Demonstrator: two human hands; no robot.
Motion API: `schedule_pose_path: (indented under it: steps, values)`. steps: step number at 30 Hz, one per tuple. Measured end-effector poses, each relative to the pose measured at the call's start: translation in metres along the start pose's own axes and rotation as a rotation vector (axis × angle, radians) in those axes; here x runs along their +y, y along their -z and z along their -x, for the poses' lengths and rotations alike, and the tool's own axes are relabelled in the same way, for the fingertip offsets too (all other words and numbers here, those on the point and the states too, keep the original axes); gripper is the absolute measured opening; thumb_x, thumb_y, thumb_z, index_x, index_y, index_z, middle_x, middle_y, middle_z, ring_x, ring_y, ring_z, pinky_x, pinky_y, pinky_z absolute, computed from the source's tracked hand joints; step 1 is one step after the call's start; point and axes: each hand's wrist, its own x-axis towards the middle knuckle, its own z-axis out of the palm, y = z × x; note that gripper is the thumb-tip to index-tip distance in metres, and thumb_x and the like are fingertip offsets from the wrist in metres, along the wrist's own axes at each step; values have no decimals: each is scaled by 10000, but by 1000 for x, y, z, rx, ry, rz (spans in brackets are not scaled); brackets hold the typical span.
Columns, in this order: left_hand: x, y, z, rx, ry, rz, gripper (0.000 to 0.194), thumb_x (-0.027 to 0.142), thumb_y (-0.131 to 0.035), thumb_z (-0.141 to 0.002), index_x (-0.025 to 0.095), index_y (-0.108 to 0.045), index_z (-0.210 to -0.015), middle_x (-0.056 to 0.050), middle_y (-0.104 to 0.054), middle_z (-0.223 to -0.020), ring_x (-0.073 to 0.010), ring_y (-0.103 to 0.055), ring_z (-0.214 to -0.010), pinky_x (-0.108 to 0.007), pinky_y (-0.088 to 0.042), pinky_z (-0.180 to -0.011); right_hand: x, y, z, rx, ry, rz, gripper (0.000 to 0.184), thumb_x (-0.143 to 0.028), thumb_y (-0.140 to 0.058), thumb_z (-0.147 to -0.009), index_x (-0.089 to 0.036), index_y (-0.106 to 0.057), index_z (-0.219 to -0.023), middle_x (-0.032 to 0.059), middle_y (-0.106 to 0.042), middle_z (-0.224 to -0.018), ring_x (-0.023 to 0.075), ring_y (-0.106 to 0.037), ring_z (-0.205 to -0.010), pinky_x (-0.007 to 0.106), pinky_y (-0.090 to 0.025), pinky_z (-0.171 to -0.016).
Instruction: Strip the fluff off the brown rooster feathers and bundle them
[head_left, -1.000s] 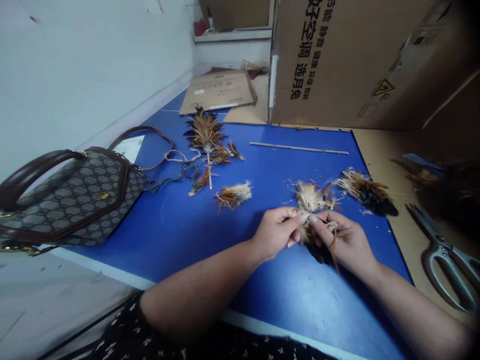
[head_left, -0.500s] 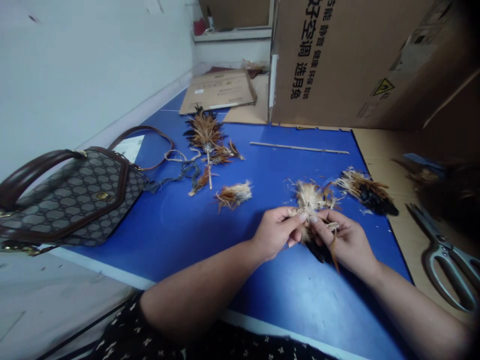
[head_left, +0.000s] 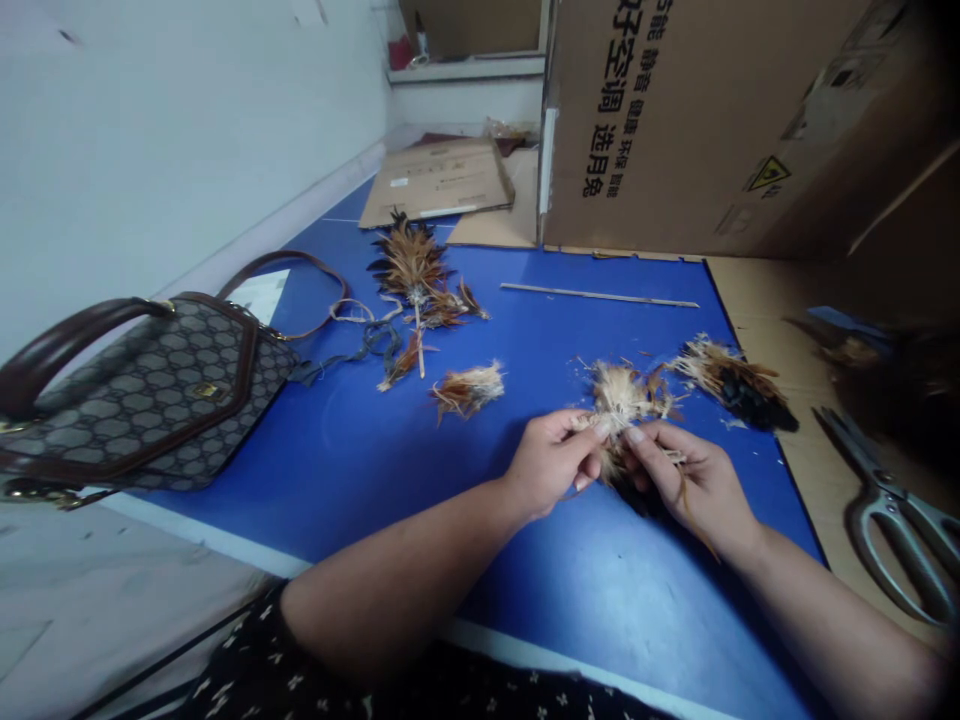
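Observation:
My left hand (head_left: 559,455) pinches pale feather ends between thumb and fingers, low over the blue table (head_left: 375,540). Close by on the right, my right hand (head_left: 690,475) is closed on feathers too, with a thin brown one trailing below its fingers. Under and behind my fingertips lies a pile of fluffy beige feathers (head_left: 619,385); darker ones show beneath the hands. To the left rests a small brown and white feather bunch (head_left: 469,388). Right of the pile is a bunch with pale quills and black tips (head_left: 739,385). Further back lies a feather duster (head_left: 410,262) on a thin stick.
A patterned handbag (head_left: 150,390) stands on the left, with grey cloth strips (head_left: 375,340) beside it. A thin stick (head_left: 600,295) lies across the back. Large scissors (head_left: 892,510) rest on cardboard at right. A big carton (head_left: 697,130) and flat cardboard (head_left: 439,180) are behind.
My right hand has shifted slightly right, away from the left, and the brown feather in it now hangs further right. My left hand stays nearly in place.

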Motion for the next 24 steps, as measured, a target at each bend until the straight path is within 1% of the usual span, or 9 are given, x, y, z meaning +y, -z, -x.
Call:
schedule_pose_path:
  steps: [3,7,12,17,24]
  values:
    - [-2,1,-1,-4,-4,0,414,527,-759,-913,153,-603,-829,51,-553,-546,-52,-419,-394,-205,-292,-399,3,0,1,-40,9,-4,457,-554,-600,-1040,-210,-654,-743,3,-590,-642,136,-504,-589,260,-439,-571]
    - [-1,1,0,-29,6,-16,423,517,-747,-923,157,-581,-777,39,-561,-555,-51,-437,-402,-205,-289,-403,2,-1,2,-91,-23,-43,467,-560,-593,-1041,-202,-646,-746,-1,-575,-627,124,-479,-554,252,-404,-524]
    - [1,0,2,-44,8,-17,397,503,-748,-922,149,-607,-812,43,-557,-558,-49,-435,-409,-205,-294,-415,0,-2,2,-113,-39,-62,500,-595,-591,-1028,-200,-637,-725,-6,-540,-600,120,-453,-526,249,-383,-491]
    - [0,0,1,-50,17,-36,422,534,-755,-912,139,-632,-828,37,-563,-566,-56,-447,-423,-213,-311,-429,1,-1,3,-126,-43,-61,487,-575,-599,-1029,-201,-638,-719,-12,-520,-598,116,-437,-525,242,-370,-473]
    - [-1,1,0,-106,10,-55,445,554,-732,-929,149,-615,-785,29,-564,-566,-62,-461,-439,-225,-339,-449,2,1,2,-159,-33,-82,488,-577,-645,-1002,-200,-643,-691,-14,-530,-608,111,-428,-521,235,-373,-467]
